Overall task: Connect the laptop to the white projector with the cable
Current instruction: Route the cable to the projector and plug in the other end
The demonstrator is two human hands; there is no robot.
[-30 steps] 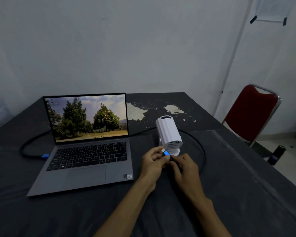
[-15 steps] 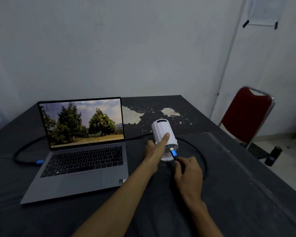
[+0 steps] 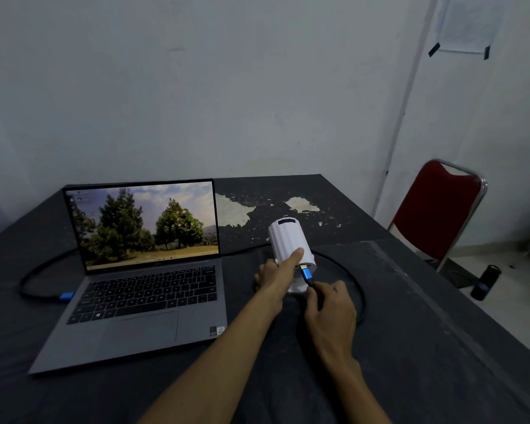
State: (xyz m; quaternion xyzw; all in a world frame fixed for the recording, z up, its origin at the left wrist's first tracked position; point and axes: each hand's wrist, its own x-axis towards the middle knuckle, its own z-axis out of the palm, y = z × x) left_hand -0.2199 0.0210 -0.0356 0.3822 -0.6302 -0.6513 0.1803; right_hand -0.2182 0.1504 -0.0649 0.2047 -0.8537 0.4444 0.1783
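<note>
An open grey laptop [image 3: 141, 301] shows a tree wallpaper at the left of the dark table [image 3: 441, 347]. A black cable [image 3: 34, 276] with a blue plug [image 3: 65, 296] meets the laptop's left side. The cable loops behind the laptop and round the white projector [image 3: 288, 240]. My left hand [image 3: 276, 276] grips the projector's body, thumb laid across it. My right hand [image 3: 331, 307] pinches the cable's other blue plug [image 3: 306, 274], whose metal tip sits at the projector's rear face. Whether the tip is seated I cannot tell.
A red chair with a metal frame [image 3: 435, 209] stands to the right of the table. A dark bottle [image 3: 484, 283] stands on the floor beside it. The tabletop's far part has peeled pale patches [image 3: 233, 209]. A white wall is close behind.
My left hand let go of the plug and took hold of the projector's body. My right hand carried the blue plug up to the projector's rear face. The view shifted slightly.
</note>
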